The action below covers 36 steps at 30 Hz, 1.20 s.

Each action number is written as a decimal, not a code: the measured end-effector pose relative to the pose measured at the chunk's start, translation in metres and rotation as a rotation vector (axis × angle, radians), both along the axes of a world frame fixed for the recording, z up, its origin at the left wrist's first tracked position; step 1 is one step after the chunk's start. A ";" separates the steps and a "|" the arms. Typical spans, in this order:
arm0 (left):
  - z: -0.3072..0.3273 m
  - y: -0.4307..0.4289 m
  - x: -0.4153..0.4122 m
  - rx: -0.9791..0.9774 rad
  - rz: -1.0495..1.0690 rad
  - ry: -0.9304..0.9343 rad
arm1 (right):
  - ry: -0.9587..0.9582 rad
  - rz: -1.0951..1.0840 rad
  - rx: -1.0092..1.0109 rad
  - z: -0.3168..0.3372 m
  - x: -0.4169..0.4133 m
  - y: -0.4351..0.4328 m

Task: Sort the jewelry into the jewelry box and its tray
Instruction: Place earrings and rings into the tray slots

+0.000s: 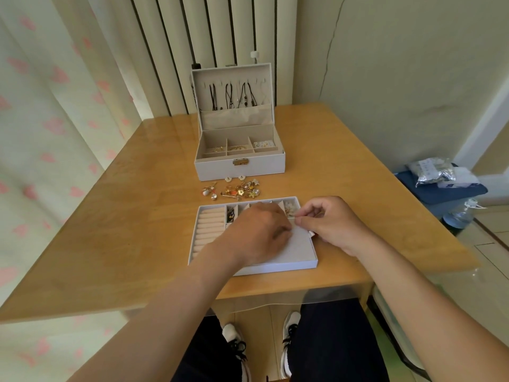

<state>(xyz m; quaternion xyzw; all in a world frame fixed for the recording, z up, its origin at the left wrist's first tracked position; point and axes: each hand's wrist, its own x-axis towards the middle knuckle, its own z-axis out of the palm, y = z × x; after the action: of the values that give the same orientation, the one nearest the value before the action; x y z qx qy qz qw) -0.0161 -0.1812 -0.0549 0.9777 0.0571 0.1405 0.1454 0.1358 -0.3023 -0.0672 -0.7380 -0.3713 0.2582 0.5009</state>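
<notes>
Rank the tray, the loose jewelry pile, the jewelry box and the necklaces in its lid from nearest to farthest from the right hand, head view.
From the right hand, pinching a small piece:
1. Tray, beneath it at the right edge.
2. Loose jewelry pile, beyond the tray, leftward.
3. Jewelry box, behind the pile.
4. Necklaces, in the upright lid, farthest back.

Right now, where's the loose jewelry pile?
Head view, centre: the pile lies on the table, between the open box behind it and the tray in front.
</notes>
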 end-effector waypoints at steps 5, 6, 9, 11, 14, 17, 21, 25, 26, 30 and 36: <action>-0.007 0.001 0.002 0.053 0.042 0.045 | -0.001 0.004 -0.014 0.001 -0.002 0.001; -0.009 0.002 0.003 0.062 0.053 0.054 | -0.017 0.001 -0.025 0.001 -0.002 0.001; -0.013 0.000 0.001 0.108 0.070 0.076 | -0.041 -0.017 -0.037 -0.001 -0.003 0.004; -0.013 -0.003 -0.002 0.150 0.070 0.086 | -0.044 -0.041 -0.023 -0.003 -0.002 0.005; -0.012 -0.005 -0.006 0.171 0.074 0.105 | -0.081 -0.069 -0.010 -0.006 -0.003 0.008; -0.013 -0.006 -0.005 0.174 0.092 0.114 | -0.098 -0.095 -0.009 -0.008 -0.003 0.009; -0.013 -0.010 -0.006 0.184 0.109 0.118 | -0.086 -0.093 -0.011 -0.009 -0.003 0.008; -0.017 -0.013 -0.007 0.203 0.120 0.095 | -0.102 -0.087 -0.025 -0.009 -0.003 0.009; -0.017 -0.012 -0.007 0.205 0.122 0.094 | -0.108 -0.089 -0.025 -0.009 -0.003 0.010; -0.017 -0.012 -0.007 0.201 0.119 0.087 | -0.135 -0.106 -0.021 -0.011 -0.003 0.010; -0.011 -0.007 -0.007 0.202 0.084 0.109 | -0.135 -0.089 -0.062 -0.006 -0.002 0.011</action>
<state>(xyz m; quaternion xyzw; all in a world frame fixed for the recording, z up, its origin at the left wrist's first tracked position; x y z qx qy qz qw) -0.0227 -0.1883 -0.0656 0.9903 0.0915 0.0982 0.0369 0.1339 -0.2917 -0.0737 -0.7848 -0.3628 0.1967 0.4624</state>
